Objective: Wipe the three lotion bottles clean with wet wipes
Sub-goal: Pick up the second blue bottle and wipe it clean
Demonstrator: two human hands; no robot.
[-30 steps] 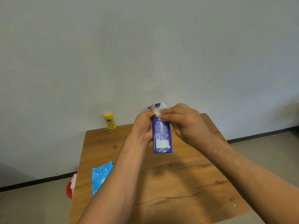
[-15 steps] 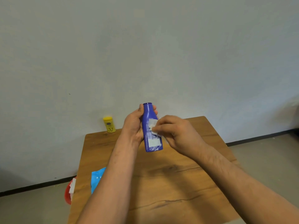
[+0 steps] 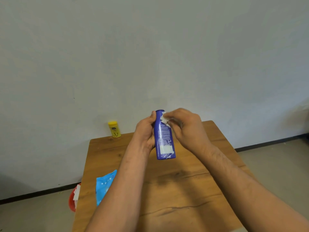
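Wooden desk [image 3: 175,190] against a pale wall: blue wipes pack [image 3: 104,185] near its left edge, yellow bottle [image 3: 114,129] at the far corner. Above it, the left grip [image 3: 145,133] clasps the upright blue lotion bottle [image 3: 164,143]; the right grip [image 3: 185,126] pinches a white wipe [image 3: 164,118] against its neck.

Two lotion bottles were in view: one blue bottle [image 3: 164,141] at the centre of the frame and one yellow bottle [image 3: 114,129] left of centre. One white wet wipe [image 3: 164,117] showed at the blue bottle's top. There was one light-blue wipes pack [image 3: 104,185] at lower left, one red container [image 3: 71,198] at the left beside it, one wooden table [image 3: 184,190], and two hands: one left hand [image 3: 144,133] and one right hand [image 3: 185,128].
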